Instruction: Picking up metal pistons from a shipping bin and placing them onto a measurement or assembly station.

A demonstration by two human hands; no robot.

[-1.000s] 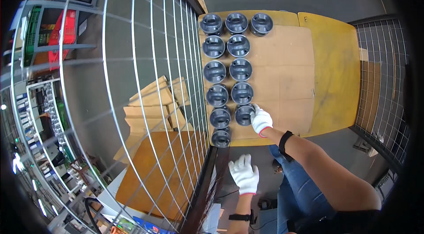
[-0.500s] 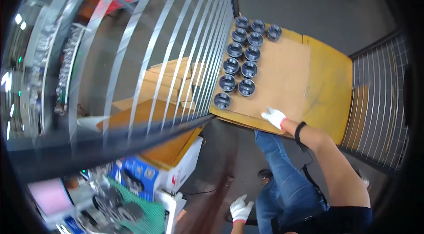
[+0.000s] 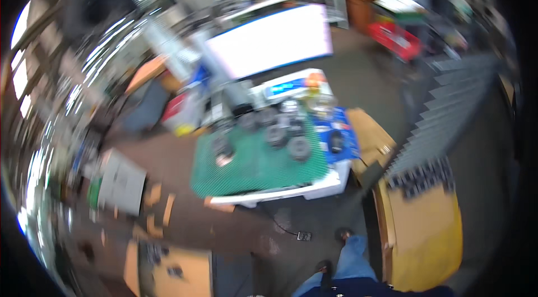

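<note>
Neither of my hands shows clearly; only a faint pale scrap sits at the bottom edge, too small to make out. Ahead of my legs [image 3: 358, 260] stands a white table topped with a green mesh mat [image 3: 252, 176]. Several dark round parts [image 3: 298, 148] lie on that mat, blurred by motion. To my right is a yellow cart [image 3: 431, 258] with a cardboard sheet [image 3: 423, 216] on it. Rows of dark round cups [image 3: 423, 178] stand on the sheet's far end, beside the cart's barred side [image 3: 448, 109].
A blue box [image 3: 342, 140] stands at the table's right, and a bright white panel [image 3: 274, 39] behind it. Lower left, a cardboard-topped surface [image 3: 188, 274] bears small dark parts. A grey box [image 3: 123, 182] stands farther left. A cable with a black block [image 3: 304, 236] lies on the floor.
My view has swung left from the yellow cart to the green-matted table. Both gloved hands, seen empty before, have left the picture. The cart now sits at the lower right.
</note>
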